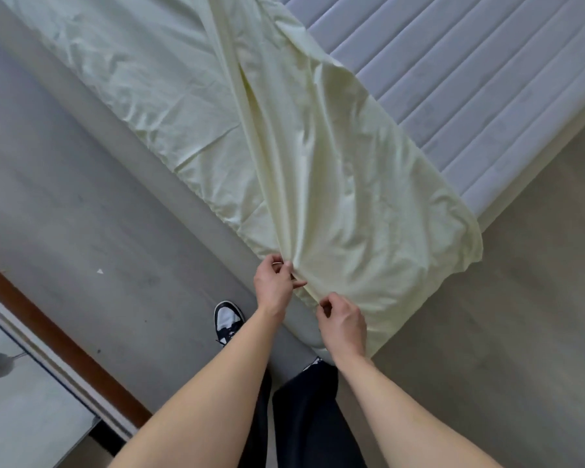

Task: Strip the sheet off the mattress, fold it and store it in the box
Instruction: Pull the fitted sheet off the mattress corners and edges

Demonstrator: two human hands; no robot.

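I pinch the pale sheet point(318, 184) at the near corner of the mattress point(470, 96), left hand point(274, 285) and right hand point(343, 324) side by side on its hem, so it peels back. Half the mattress beyond lies bare.

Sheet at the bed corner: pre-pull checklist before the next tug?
1. Left hand pinches the pale yellow sheet edge: ok.
2. Right hand pinches the same edge: ok.
3. Far part of the quilted mattress already bare: ok.
4. Sheet fully off the mattress: not ok, it covers the near side.
5. Sneaker clear of the hanging cloth: ok.
6. Box in view: not ok, none visible.
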